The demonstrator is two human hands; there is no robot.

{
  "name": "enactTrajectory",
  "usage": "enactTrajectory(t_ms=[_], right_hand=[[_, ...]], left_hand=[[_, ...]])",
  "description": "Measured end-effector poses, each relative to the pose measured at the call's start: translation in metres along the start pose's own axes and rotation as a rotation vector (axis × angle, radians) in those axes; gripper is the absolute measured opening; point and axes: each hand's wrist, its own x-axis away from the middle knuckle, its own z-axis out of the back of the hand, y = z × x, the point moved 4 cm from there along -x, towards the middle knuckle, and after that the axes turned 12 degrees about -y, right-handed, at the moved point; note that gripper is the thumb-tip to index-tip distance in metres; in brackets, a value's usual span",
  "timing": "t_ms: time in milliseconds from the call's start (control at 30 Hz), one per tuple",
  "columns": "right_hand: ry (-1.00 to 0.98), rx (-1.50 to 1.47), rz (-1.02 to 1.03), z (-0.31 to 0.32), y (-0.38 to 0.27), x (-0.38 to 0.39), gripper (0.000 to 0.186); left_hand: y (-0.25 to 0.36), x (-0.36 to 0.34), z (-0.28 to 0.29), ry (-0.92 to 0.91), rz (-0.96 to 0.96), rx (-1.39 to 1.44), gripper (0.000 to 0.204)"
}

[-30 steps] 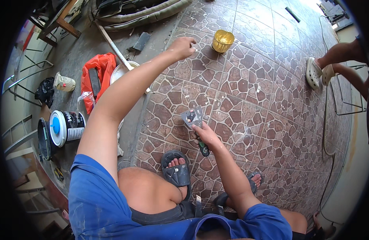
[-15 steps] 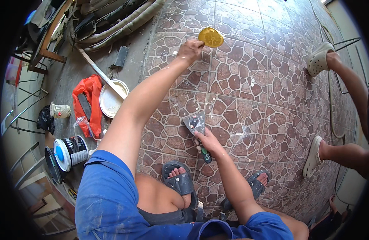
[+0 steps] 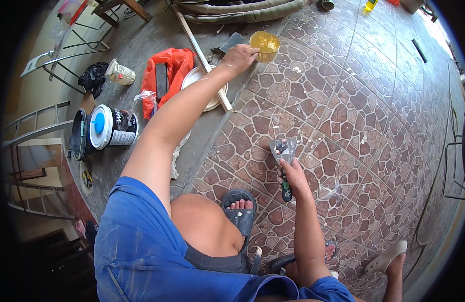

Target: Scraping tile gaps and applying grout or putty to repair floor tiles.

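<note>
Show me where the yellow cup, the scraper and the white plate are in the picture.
yellow cup (image 3: 265,44): head view, on its yellow inside, beside the left hand.
scraper (image 3: 283,149): head view, on its flat blade, above the right hand.
white plate (image 3: 194,80): head view, on its upper left rim.

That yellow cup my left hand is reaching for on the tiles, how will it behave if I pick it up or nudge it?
The yellow cup looks like thin translucent plastic, so probably light and easily squeezed. It seems small and upright on the patterned tile floor, so a sideways nudge from the left hand could tip or slide it. Any contents can't be made out.
</note>
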Motion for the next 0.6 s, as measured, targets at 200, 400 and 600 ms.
enactTrajectory(t_ms=[200,400,600], right_hand=[[-0.019,0.051,0.016,-0.003,0.002,0.005,0.023],[0.0,0.109,0.069,0.001,0.01,0.001,0.021],[0.027,-0.084,-0.074,0.012,0.029,0.0,0.016]], left_hand=[[-0.04,0.025,0.013,-0.132,0.17,-0.077,0.026],[-0.061,0.041,0.026,-0.252,0.237,-0.167,0.03],[0.004,0.054,0.021,-0.086,0.22,-0.151,0.034]])
